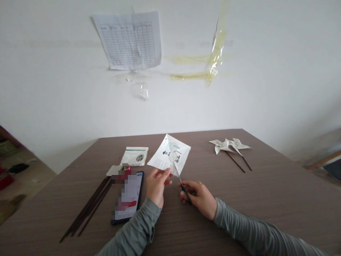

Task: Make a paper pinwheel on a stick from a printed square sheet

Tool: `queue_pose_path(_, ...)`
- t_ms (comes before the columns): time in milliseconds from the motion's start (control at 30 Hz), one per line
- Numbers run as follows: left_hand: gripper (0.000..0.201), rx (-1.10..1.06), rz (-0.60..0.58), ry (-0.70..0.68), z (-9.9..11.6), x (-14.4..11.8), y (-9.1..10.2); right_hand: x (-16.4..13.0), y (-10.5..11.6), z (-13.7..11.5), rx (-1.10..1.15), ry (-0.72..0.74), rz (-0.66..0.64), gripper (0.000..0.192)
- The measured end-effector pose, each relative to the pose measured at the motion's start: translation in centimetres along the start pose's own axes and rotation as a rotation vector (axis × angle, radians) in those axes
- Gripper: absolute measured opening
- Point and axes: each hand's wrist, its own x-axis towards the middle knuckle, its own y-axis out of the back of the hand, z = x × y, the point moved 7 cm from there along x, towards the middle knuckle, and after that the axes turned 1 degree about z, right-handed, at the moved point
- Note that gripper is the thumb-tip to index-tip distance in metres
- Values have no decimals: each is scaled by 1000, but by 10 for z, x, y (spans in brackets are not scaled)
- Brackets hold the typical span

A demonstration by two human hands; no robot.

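1. A white square printed paper sheet (169, 154) is held tilted above the brown wood-grain table (266, 192), near its middle.
2. The left hand (156, 185) pinches the sheet's lower corner between thumb and fingers.
3. The right hand (199, 197) is closed around dark-handled scissors (182, 184), whose blades meet the sheet's lower edge.
4. Left of the hands lie a black smartphone (128, 199) and thin dark sticks (87, 209).
5. Two white paper pinwheels (229, 145) lie well apart, far right.
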Motion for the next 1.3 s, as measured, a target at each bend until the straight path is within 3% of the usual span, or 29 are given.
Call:
queue_pose_path(733,31,45,-12,2,4,-1,-1,0,3,-9,26,-33,42,61)
queue_pose_path(1000,34,42,-26,8,4,-3,-3,-1,5,-11,6,-7,19,51)
queue_pose_path(1300,38,32,-31,14,4,-3,-3,-1,3,-12,25,-48,35,61)
